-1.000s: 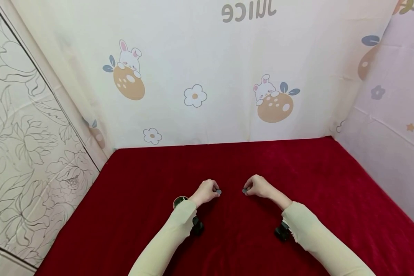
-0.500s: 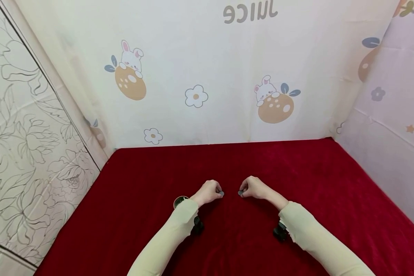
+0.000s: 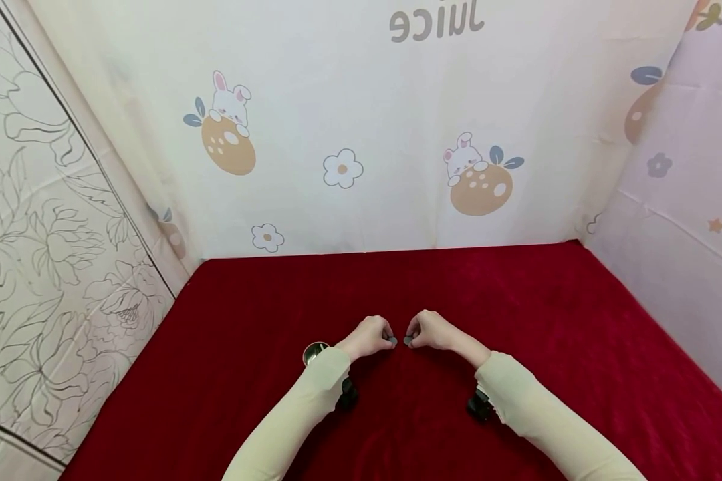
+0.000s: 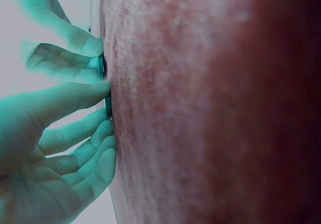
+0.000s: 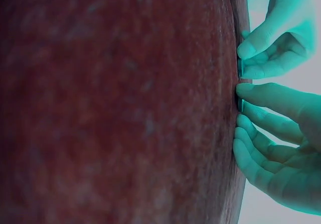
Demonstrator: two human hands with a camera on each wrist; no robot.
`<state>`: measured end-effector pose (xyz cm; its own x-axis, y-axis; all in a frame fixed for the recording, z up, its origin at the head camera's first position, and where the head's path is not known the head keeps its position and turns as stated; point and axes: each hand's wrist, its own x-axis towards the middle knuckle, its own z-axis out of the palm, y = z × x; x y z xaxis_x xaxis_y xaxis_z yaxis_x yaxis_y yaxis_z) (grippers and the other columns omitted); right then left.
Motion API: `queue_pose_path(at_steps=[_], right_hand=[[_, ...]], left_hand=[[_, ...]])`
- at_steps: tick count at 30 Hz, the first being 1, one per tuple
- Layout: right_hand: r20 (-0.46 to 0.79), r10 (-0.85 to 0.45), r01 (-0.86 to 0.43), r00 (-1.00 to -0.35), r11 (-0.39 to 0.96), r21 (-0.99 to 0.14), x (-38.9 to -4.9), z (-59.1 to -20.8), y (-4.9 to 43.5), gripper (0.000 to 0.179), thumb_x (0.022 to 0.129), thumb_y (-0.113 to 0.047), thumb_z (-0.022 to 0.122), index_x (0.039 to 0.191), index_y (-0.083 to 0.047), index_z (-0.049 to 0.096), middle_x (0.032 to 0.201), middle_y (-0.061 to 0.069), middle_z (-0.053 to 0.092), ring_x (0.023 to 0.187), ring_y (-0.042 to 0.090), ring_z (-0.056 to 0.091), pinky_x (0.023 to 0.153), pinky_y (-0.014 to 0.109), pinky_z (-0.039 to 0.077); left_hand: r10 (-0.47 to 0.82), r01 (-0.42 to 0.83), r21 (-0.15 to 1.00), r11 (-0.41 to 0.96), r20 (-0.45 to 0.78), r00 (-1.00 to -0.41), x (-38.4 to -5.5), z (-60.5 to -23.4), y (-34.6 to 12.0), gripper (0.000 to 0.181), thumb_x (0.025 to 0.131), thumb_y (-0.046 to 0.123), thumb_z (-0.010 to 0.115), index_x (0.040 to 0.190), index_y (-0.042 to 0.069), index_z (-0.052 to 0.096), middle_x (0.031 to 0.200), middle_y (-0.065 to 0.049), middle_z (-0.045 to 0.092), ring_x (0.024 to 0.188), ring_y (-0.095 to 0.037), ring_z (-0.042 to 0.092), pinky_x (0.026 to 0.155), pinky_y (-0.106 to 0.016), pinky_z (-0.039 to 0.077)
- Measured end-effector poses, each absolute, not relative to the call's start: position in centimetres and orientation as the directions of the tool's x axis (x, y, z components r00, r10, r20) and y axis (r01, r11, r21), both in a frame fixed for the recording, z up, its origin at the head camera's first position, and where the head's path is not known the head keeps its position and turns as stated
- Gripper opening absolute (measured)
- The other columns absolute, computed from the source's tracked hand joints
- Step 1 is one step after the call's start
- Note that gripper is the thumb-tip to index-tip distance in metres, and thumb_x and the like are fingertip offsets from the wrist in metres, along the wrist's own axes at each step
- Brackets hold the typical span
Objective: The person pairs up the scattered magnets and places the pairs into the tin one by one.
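Note:
My left hand (image 3: 368,337) pinches a small, thin grey disc (image 3: 392,341) between thumb and finger, low over the red cloth. Facing it, my right hand (image 3: 436,331) pinches a matching grey disc (image 3: 408,341) the same way. A narrow gap separates the two discs in the head view. Seen edge-on in the left wrist view, the left disc (image 4: 108,106) stands by the cloth with the other disc (image 4: 101,67) just beyond it. The right wrist view shows the right disc (image 5: 240,105) under my thumb, close to the cloth.
A round gold-rimmed dish (image 3: 314,352) sits beside my left wrist, partly hidden by the sleeve. Red velvet cloth (image 3: 505,287) covers the table. A patterned curtain (image 3: 397,200) hangs along its back edge, and more panels flank both sides. Dark wrist cameras hang under both wrists.
Both hands have moved toward each other with their discs, the right hand going left and the left hand slightly right. The gap between the discs has shrunk.

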<state>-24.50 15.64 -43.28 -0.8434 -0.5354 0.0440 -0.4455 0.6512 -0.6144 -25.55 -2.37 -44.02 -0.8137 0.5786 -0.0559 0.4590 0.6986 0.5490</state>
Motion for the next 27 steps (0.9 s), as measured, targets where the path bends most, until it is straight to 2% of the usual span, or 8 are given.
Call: queue_pose_path(at_steps=[15,27], right_hand=[[0.022,-0.547,-0.453,-0.837,0.669,-0.588,-24.5,-43.3,14.8,0.006,0.068,0.003,0.068,0.074,0.002,0.065,0.063,0.001,0.057,0.053,0.005,0.045,0.051,0.018,0.039],[0.04,-0.56,-0.462,-0.828,0.638,-0.616,-24.4,-43.2,14.7,0.02,0.069,0.0,0.069,0.088,0.006,0.065,0.08,0.01,0.064,0.066,0.013,0.058,0.058,0.021,0.046]], left_hand=[[0.608,0.491,0.546,0.678,-0.042,-0.793,-25.2,-43.8,-2.3,0.012,0.08,0.009,0.065,0.088,0.001,0.065,0.081,-0.005,0.06,0.067,-0.01,0.054,0.059,-0.016,0.042],[0.609,0.466,0.627,0.624,-0.015,-0.793,-23.9,-42.8,-4.0,0.021,0.083,0.011,0.061,0.101,0.001,0.062,0.091,-0.006,0.06,0.082,-0.013,0.058,0.068,-0.019,0.046]])
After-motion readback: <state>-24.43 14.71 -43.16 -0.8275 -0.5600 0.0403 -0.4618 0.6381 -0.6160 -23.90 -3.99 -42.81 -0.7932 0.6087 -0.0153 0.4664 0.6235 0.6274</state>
